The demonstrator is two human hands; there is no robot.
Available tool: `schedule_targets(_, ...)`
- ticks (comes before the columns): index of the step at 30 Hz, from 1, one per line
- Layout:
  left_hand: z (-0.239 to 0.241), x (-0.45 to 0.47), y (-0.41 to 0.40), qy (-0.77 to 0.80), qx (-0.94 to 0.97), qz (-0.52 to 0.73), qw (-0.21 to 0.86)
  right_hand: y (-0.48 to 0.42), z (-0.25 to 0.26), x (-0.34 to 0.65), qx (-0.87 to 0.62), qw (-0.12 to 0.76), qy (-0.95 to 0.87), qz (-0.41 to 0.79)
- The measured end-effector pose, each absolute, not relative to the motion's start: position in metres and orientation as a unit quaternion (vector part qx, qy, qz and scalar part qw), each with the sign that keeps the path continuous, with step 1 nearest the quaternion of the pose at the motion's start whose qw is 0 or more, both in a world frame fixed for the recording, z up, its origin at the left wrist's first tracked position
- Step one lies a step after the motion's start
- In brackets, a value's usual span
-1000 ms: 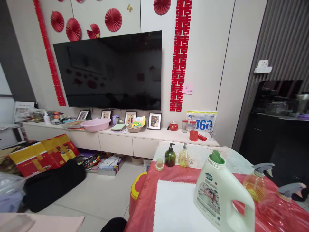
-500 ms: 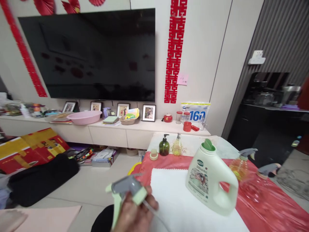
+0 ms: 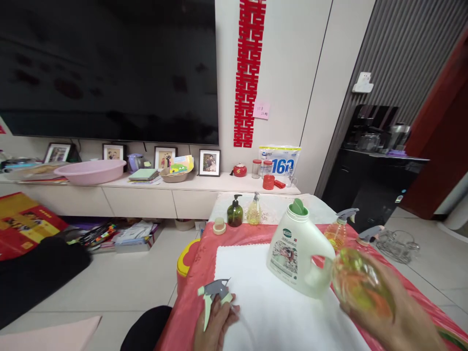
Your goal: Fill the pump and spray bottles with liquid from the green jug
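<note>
My left hand (image 3: 214,324) is closed around a grey and pale green spray trigger head (image 3: 215,295) with a thin clear tube hanging from it, at the near left edge of the white cloth (image 3: 256,297). My right hand (image 3: 395,317) grips a clear round bottle (image 3: 356,282) with yellow-orange tint, blurred, at the lower right. A large pale green detergent jug (image 3: 296,251) with a handle stands on the cloth between my hands.
A red cover (image 3: 197,292) lies over the table. At its far end stand a dark green pump bottle (image 3: 234,213), a yellow spray bottle (image 3: 254,211) and a small cap (image 3: 219,225). Two more spray bottles (image 3: 338,229) stand to the right. A yellow stool (image 3: 185,258) sits beside the table.
The view has swung down and right. My left hand came up with the spray head, then my right hand entered holding the clear bottle.
</note>
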State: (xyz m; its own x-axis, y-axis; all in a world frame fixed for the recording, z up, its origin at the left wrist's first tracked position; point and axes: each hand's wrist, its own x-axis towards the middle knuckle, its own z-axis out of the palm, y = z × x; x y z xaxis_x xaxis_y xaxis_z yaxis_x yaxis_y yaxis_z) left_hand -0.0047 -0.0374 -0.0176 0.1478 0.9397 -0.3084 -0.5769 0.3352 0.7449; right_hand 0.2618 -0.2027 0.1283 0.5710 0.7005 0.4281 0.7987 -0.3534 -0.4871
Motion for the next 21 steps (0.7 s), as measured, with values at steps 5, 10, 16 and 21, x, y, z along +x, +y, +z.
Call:
schedule_targets(5, -0.03, -0.003, -0.038, 0.386, 0.247, 0.538, 0.707, -0.159, 0.181, 0.31, -0.786, 0.272, -0.524, -0.184)
schedule_targets(10, -0.033, -0.003, -0.037, 0.388, 0.236, 0.536, 0.712, -0.124, 0.208, 0.329, -0.764, 0.193, -0.571, -0.231)
schedule_targets(16, -0.034, -0.001, -0.037, 0.4, 0.225, 0.537, 0.708, -0.103, 0.221, 0.337, -0.76, 0.101, -0.593, -0.245)
schedule_targets(21, -0.035, 0.0, -0.035, 0.416, 0.22, 0.535, 0.701, -0.098, 0.224, 0.345, -0.747, 0.069, -0.613, -0.247)
